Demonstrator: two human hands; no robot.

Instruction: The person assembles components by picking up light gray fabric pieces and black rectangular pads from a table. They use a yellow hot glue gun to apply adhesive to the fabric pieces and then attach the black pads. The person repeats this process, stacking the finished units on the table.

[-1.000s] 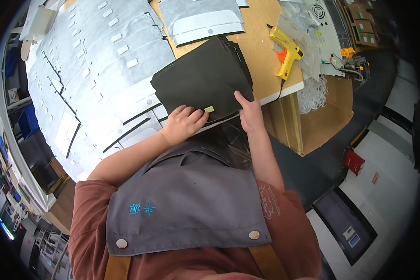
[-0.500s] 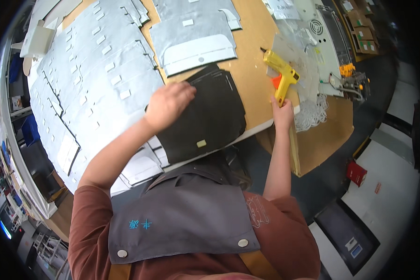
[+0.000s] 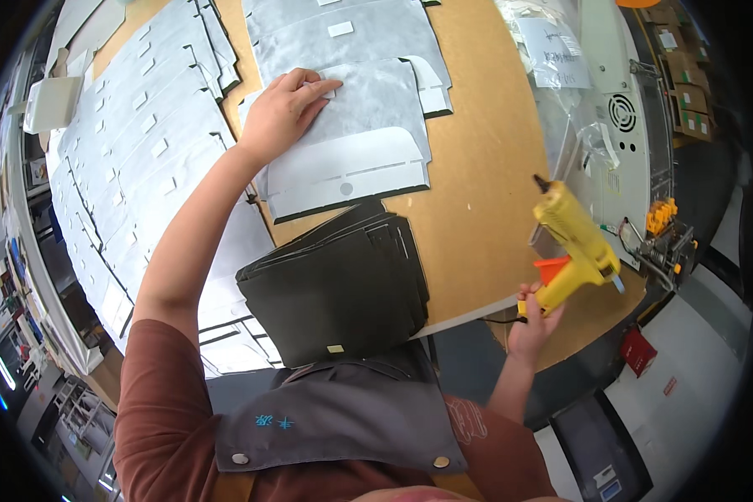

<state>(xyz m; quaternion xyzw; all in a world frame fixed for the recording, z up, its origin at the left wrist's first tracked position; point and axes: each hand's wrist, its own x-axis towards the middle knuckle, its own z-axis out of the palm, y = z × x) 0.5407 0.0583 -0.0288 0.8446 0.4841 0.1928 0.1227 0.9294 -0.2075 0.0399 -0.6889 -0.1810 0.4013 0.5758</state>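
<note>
Two hands at work — left hand (image 3: 280,113) lay flat, fingers spread, on a grey flat cut sheet (image 3: 356,138) atop the brown wooden bench (image 3: 477,192); right hand (image 3: 531,322) gripped a yellow glue gun (image 3: 573,243) beyond the bench edge.

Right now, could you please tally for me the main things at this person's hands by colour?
Yellow: 1, the glue gun gripped in the right hand.
Grey: 1, the flat cut piece under the left hand.
Black: 1, the stack of dark sheets at the table's near edge.
Total: 3.
</note>
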